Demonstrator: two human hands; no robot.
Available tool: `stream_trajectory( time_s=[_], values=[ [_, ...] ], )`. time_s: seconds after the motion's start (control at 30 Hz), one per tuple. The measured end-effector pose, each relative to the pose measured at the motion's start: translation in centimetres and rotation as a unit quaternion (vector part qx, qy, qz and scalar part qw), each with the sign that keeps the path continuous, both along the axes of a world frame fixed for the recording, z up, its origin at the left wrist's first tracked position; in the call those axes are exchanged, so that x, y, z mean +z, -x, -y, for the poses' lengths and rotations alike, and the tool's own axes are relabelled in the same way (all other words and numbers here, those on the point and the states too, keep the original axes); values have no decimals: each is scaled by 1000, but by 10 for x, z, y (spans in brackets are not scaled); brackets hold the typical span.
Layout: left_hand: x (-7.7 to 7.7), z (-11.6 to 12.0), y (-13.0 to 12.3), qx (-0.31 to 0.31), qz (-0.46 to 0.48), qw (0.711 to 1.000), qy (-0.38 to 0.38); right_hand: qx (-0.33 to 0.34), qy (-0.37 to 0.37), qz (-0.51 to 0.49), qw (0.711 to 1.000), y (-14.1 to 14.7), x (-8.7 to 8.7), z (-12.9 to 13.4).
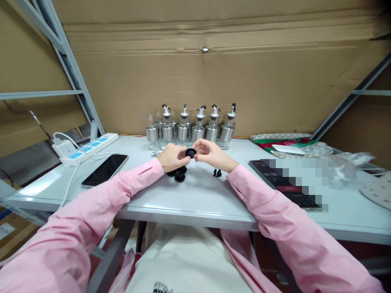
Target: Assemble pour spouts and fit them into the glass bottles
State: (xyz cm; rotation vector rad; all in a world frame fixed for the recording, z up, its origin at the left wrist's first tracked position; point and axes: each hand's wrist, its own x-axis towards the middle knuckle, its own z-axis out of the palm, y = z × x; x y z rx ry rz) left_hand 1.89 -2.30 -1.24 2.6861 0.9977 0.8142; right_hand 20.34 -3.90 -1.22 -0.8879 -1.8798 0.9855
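Between my two hands, above the middle of the table, is a round black cap (190, 152). My left hand (172, 157) pinches its left edge, and the fingers of my right hand (209, 154) close on its right side. Below my left hand, more black caps (180, 176) lie on the table, partly covered by it. Several tiny black parts (217, 173) sit just below my right hand. Behind both hands stand glass bottles with steel sleeves (198, 133), several of them topped with pourer spouts (200, 112).
On the left of the table (183, 203) are a black phone (105, 170) and a white power strip (94, 147) with cables. To the right lie another phone (284, 183), a white mouse (288, 149) and clear plastic bags (342, 169). Cardboard (214, 81) stands behind the table.
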Motion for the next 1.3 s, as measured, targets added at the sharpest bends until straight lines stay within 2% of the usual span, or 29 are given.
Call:
stream_trajectory(
  time_s=[0.23, 0.43, 0.73, 0.97, 1.1, 1.3],
  values=[
    [0, 5, -3, 36, -1, 997, -68, -15, -34, 31, 999, 1, 5, 6],
    [1, 2, -1, 44, -2, 998, -51, -21, -38, 31, 999, 3, 3, 4],
    [-1, 0, -1, 48, -3, 998, -38, 27, 9, 18, 999, 5, 2, 5],
    [-1, -1, 0, 25, 16, 999, -29, -8, -6, 3, 1000, 8, 3, 8],
    [-2, -2, 0, 2, 37, 999, -7, -5, -5, -2, 1000, 9, 4, 10],
    [1, 1, -2, 14, 18, 1000, -17, 1, -18, 15, 1000, 7, 5, 10]
  ],
)
